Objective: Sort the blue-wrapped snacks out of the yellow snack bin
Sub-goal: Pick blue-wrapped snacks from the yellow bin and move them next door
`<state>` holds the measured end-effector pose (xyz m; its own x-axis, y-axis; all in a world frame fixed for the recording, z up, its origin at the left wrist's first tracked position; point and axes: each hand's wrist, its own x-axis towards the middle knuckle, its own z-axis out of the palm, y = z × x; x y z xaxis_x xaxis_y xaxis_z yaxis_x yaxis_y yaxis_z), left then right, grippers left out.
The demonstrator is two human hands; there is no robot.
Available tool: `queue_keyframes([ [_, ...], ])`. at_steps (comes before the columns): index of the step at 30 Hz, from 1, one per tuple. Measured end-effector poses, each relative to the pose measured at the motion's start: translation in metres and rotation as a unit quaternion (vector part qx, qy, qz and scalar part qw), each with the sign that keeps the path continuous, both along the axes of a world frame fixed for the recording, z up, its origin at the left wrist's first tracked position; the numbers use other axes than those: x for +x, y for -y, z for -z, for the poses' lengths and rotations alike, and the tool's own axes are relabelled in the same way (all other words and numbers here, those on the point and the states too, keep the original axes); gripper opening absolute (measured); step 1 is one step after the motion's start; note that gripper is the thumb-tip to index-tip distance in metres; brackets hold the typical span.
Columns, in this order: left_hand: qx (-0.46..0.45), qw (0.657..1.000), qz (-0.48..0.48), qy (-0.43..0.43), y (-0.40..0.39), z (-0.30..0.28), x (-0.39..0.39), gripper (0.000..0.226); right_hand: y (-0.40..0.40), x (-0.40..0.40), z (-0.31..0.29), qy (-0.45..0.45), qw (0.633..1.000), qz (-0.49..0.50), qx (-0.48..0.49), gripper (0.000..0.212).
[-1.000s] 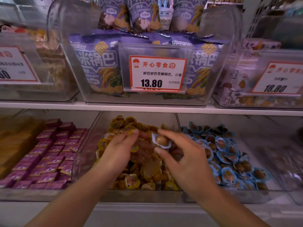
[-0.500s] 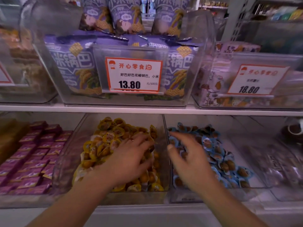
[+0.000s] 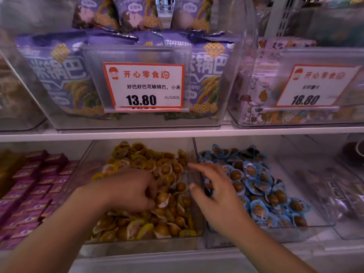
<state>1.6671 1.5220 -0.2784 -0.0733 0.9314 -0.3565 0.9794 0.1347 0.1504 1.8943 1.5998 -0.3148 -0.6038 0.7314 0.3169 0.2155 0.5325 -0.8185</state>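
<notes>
The left hand (image 3: 130,191) digs into the yellow snack bin (image 3: 141,247), fingers curled round a pale-wrapped snack (image 3: 163,200) — its colour is hard to judge. The right hand (image 3: 218,196), fingers spread and holding nothing, hovers over the divider; right of it lies the bin of blue-wrapped snacks (image 3: 262,186)

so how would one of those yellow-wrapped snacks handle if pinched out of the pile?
Probably light: the left hand digs among the yellow-wrapped snacks with curled fingers. The round brown centre looks firm, the thin wrapper rim floppy. Loosely heaped, so neighbours likely shift or slide.
</notes>
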Motion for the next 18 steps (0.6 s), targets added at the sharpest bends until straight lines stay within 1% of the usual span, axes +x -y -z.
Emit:
queue_keyframes([
  [2,0.009,1.0,-0.022,0.014,-0.001,-0.001,-0.002,0.042,0.002,-0.001,0.0,-0.003,1.0,0.006,0.008,0.04],
  [3,0.036,0.999,-0.035,0.016,-0.004,0.0,-0.002,0.038,0.003,-0.002,-0.001,-0.007,1.0,0.008,0.008,0.039],
  [5,0.142,0.989,-0.04,-0.01,-0.015,0.003,0.002,0.035,0.003,-0.002,-0.002,-0.02,1.0,0.01,-0.005,0.035],
  [6,0.201,0.979,-0.028,-0.025,-0.021,0.007,0.007,0.03,0.003,-0.002,-0.003,-0.028,0.999,0.009,-0.015,0.032],
  [7,0.244,0.969,-0.015,-0.021,-0.026,0.012,0.013,0.025,0.003,-0.002,-0.004,-0.038,0.999,0.008,-0.029,0.029],
  [8,0.253,0.967,-0.001,-0.01,-0.03,0.02,0.02,0.024,0.003,-0.002,-0.005,-0.05,0.998,0.004,-0.044,0.028],
  [10,0.21,0.977,0.028,-0.01,-0.039,0.038,0.034,0.03,0.004,0.0,-0.007,-0.067,0.995,-0.005,-0.068,0.029],
  [12,0.179,0.982,0.03,-0.045,-0.045,0.051,0.036,0.027,0.004,0.001,-0.008,-0.062,0.996,-0.012,-0.067,0.03],
  [16,0.198,0.978,0.013,-0.056,-0.044,0.049,0.027,0.027,0.004,0.0,-0.007,-0.042,0.998,-0.005,-0.045,0.029],
  [17,0.212,0.976,0.006,-0.041,-0.041,0.043,0.026,0.025,0.003,0.0,-0.007,-0.042,0.998,-0.002,-0.041,0.029],
  [18,0.239,0.971,-0.022,-0.002,-0.037,0.037,0.023,0.022,0.003,0.0,-0.007,-0.04,0.999,-0.001,-0.037,0.029],
])
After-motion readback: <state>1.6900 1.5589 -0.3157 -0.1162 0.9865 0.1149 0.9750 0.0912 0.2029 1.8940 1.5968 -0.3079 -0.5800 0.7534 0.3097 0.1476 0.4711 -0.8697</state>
